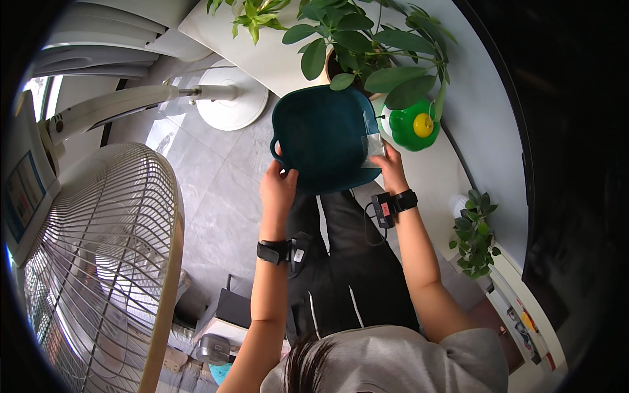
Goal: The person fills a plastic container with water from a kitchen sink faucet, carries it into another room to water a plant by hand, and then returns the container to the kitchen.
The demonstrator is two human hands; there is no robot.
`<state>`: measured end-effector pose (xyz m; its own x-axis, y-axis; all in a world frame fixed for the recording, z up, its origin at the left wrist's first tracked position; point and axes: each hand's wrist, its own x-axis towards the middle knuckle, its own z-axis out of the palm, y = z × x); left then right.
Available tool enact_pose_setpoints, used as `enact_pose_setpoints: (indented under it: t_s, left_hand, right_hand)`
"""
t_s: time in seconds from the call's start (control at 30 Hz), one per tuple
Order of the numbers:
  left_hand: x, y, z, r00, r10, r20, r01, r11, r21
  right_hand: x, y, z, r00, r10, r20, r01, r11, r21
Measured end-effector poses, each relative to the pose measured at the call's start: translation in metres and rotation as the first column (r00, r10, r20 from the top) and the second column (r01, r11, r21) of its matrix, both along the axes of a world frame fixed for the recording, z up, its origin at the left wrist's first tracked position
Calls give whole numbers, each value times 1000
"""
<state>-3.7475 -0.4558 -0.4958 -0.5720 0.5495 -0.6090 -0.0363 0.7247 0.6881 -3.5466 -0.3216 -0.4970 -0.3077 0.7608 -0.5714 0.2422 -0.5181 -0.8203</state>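
Note:
A dark teal basin (324, 137) with rounded corners is held up in front of me, above the floor. My left hand (280, 182) grips its left side by the looped handle, with the thumb at the rim. On the right side, my right hand (391, 164) holds the rim, and its thumb presses a small clear plastic packet (372, 150) against the basin. Just beyond the right hand is a green rounded container with a yellow centre (414, 126), on the white cabinet top. Leaves of a potted plant (361, 42) hang over the basin's far edge.
A large white standing fan (113, 255) fills the left side, with its round base (233, 96) on the grey tiled floor (216, 196). A white cabinet top (265, 54) runs along the far and right sides. A small leafy plant (475, 236) stands at the right.

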Motion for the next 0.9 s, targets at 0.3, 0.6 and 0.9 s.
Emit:
enact_pose_setpoints:
  t_s: [0.3,0.6,0.9]
  left_hand:
    - [-2,14,19,998,-41,-49,38,998,-47]
    - [-2,35,39,984,-75,-160,69,997,-38]
    - [-2,42,61,993,-47,-105,39,997,-73]
  right_hand:
    - [10,12,-10,998,65,-12,-66,996,-63]
    - [15,24,-17,990,99,97,-90,992,-85]
    - [15,31,-10,999,47,20,-43,986,-161]
